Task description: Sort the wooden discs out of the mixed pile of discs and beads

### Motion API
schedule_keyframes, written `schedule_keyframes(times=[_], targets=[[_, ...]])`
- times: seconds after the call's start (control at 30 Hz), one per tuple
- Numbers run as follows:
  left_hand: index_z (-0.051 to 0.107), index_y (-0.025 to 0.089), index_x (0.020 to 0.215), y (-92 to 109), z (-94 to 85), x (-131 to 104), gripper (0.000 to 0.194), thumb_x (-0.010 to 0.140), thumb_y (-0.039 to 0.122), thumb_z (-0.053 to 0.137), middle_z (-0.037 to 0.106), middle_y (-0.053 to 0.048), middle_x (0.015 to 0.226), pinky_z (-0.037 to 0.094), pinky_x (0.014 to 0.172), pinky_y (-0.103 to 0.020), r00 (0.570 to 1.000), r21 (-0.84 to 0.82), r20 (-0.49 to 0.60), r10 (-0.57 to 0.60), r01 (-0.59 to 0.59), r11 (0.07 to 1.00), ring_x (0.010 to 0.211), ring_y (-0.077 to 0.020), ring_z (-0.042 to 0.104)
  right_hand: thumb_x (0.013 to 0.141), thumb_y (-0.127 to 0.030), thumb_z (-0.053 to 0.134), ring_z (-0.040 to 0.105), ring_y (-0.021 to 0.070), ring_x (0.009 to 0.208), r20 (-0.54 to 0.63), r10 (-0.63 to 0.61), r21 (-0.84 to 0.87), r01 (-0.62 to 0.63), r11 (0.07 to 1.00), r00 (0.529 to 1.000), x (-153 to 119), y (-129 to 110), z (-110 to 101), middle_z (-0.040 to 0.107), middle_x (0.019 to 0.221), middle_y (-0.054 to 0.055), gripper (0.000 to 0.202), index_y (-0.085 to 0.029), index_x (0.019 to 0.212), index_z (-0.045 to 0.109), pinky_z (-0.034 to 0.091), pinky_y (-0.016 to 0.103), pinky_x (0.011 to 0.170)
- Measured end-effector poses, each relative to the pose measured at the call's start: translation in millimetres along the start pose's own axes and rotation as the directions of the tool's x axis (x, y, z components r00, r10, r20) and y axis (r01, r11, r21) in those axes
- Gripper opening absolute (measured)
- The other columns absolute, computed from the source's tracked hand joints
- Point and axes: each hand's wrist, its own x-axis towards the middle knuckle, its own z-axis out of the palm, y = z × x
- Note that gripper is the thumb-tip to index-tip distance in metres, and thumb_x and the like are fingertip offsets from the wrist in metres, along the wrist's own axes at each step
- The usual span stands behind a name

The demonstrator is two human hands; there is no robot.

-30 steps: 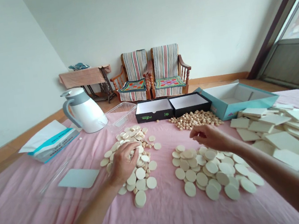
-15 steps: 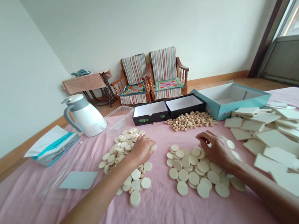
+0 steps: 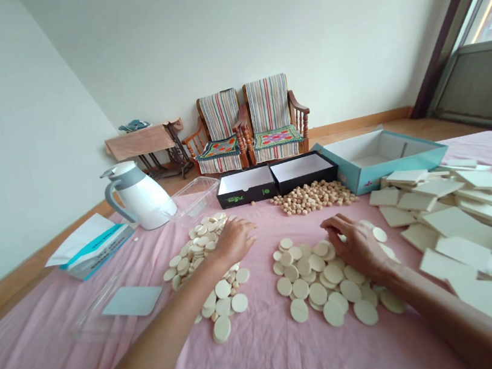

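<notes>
My left hand (image 3: 237, 241) is over the right edge of the left pile of round wooden discs (image 3: 221, 289). Its fingers stretch out to the right, a little apart, and no disc shows in them. At the back right of the other pile of wooden discs (image 3: 319, 293) is my right hand (image 3: 357, 243). Its fingers are bent and drawn together toward the thumb; whatever they hold, if anything, is hidden. Both piles are loose and overlapping, and each hand covers part of its own. A few small wooden beads lie among the left discs.
Behind the hands are a heap of wooden beads (image 3: 314, 197), two black boxes (image 3: 247, 196) and a blue box (image 3: 396, 166). Square wooden pieces (image 3: 462, 227) are piled right. A white jug (image 3: 145, 201), tissue pack (image 3: 99, 248) and clear plastic lid (image 3: 94, 309) stand left on pink cloth (image 3: 270, 358).
The pale disc seen at my left fingertips is out of sight, and those fingers have straightened. My right hand has hardly moved. The whole view has tilted slightly.
</notes>
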Motion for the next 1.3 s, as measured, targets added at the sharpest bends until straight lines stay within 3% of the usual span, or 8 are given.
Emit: schedule_keyframes(times=[0.2, 0.53, 0.73, 0.83, 0.9, 1.0, 1.13, 1.3], targets=[[0.066, 0.017, 0.069, -20.3, 8.0, 7.2, 0.006, 0.074, 0.019, 0.064, 0.068, -0.011, 0.08, 0.04, 0.084, -0.042, 0.992, 0.141, 0.025, -0.126, 0.121, 0.982, 0.088, -0.0276, 0.061, 0.086, -0.017, 0.039, 0.059, 0.0173, 0.076, 0.013, -0.001, 0.005, 0.001, 1.0, 1.0, -1.0, 2.8, 1.6, 0.064, 0.091, 0.006, 0.021, -0.019, 0.093, 0.059, 0.044, 0.028, 0.069], [0.067, 0.016, 0.073, -17.5, 9.2, 10.5, 0.012, 0.07, 0.012, 0.056, 0.068, -0.009, 0.077, 0.042, 0.084, -0.039, 0.98, 0.071, 0.052, -0.19, 0.186, 0.98, 0.084, -0.0255, 0.063, 0.086, -0.017, 0.04, 0.06, 0.0163, 0.074, 0.015, -0.027, -0.025, 0.027, 0.999, 1.0, -2.5, 8.0, 6.0, 0.063, 0.089, 0.005, 0.021, -0.02, 0.092, 0.059, 0.044, 0.027, 0.068], [0.068, 0.02, 0.097, 19.9, -1.6, 3.5, 0.023, 0.077, 0.016, 0.057, 0.07, -0.003, 0.095, 0.047, 0.082, -0.025, 0.999, -0.191, 0.019, -0.044, 0.047, 0.98, 0.086, -0.0151, 0.064, 0.086, -0.018, 0.04, 0.059, 0.0163, 0.075, 0.025, -0.019, -0.02, 0.02, 1.0, 0.999, -3.3, 9.0, 7.0, 0.063, 0.09, 0.005, 0.021, -0.02, 0.093, 0.06, 0.044, 0.027, 0.068], [0.067, 0.017, 0.106, 39.3, -7.8, -1.7, 0.029, 0.078, 0.02, 0.06, 0.07, -0.005, 0.098, 0.05, 0.079, -0.023, 0.996, -0.514, 0.003, 0.086, -0.073, 0.855, 0.086, -0.0143, 0.064, 0.085, -0.017, 0.04, 0.059, 0.0162, 0.075, 0.024, -0.018, -0.024, 0.019, 1.0, 1.0, -3.5, 10.5, 8.1, 0.063, 0.091, 0.005, 0.021, -0.02, 0.093, 0.06, 0.044, 0.027, 0.068], [0.066, 0.016, 0.109, 41.4, -11.4, -3.7, 0.031, 0.079, 0.022, 0.061, 0.07, -0.006, 0.1, 0.05, 0.079, -0.024, 0.996, -0.594, -0.009, 0.084, -0.073, 0.801, 0.086, -0.0146, 0.064, 0.085, -0.017, 0.04, 0.059, 0.0161, 0.075, 0.021, -0.022, -0.027, 0.023, 0.999, 1.0, -3.5, 11.7, 8.9, 0.063, 0.091, 0.005, 0.022, -0.02, 0.093, 0.06, 0.044, 0.027, 0.068], [0.067, 0.016, 0.105, 23.5, -15.8, -4.5, 0.026, 0.081, 0.018, 0.058, 0.07, -0.006, 0.101, 0.05, 0.078, -0.024, 0.999, -0.519, -0.036, -0.02, -0.001, 0.855, 0.085, -0.0142, 0.064, 0.085, -0.017, 0.04, 0.059, 0.0159, 0.074, 0.022, -0.03, -0.027, 0.031, 0.999, 0.999, -3.6, 12.6, 9.7, 0.063, 0.09, 0.005, 0.022, -0.02, 0.093, 0.061, 0.044, 0.027, 0.067], [0.07, 0.017, 0.097, -21.1, -18.0, -6.3, 0.029, 0.076, 0.006, 0.054, 0.069, -0.006, 0.1, 0.047, 0.086, -0.029, 0.995, -0.154, 0.0, -0.1, 0.099, 0.983, 0.093, -0.0185, 0.062, 0.086, -0.018, 0.04, 0.059, 0.0161, 0.074, 0.031, -0.026, -0.027, 0.027, 0.999, 0.999, -4.2, 11.6, 9.7, 0.063, 0.09, 0.005, 0.022, -0.02, 0.094, 0.06, 0.044, 0.027, 0.066], [0.073, 0.016, 0.086, -54.8, -8.4, -9.1, 0.028, 0.067, 0.002, 0.058, 0.069, -0.009, 0.094, 0.045, 0.087, -0.033, 0.993, -0.049, 0.073, -0.097, 0.1, 0.994, 0.093, -0.0234, 0.06, 0.086, -0.018, 0.04, 0.059, 0.0159, 0.072, 0.044, -0.025, -0.047, 0.027, 0.999, 0.999, -4.9, 9.8, 8.8, 0.063, 0.09, 0.005, 0.021, -0.02, 0.093, 0.06, 0.043, 0.027, 0.066]])
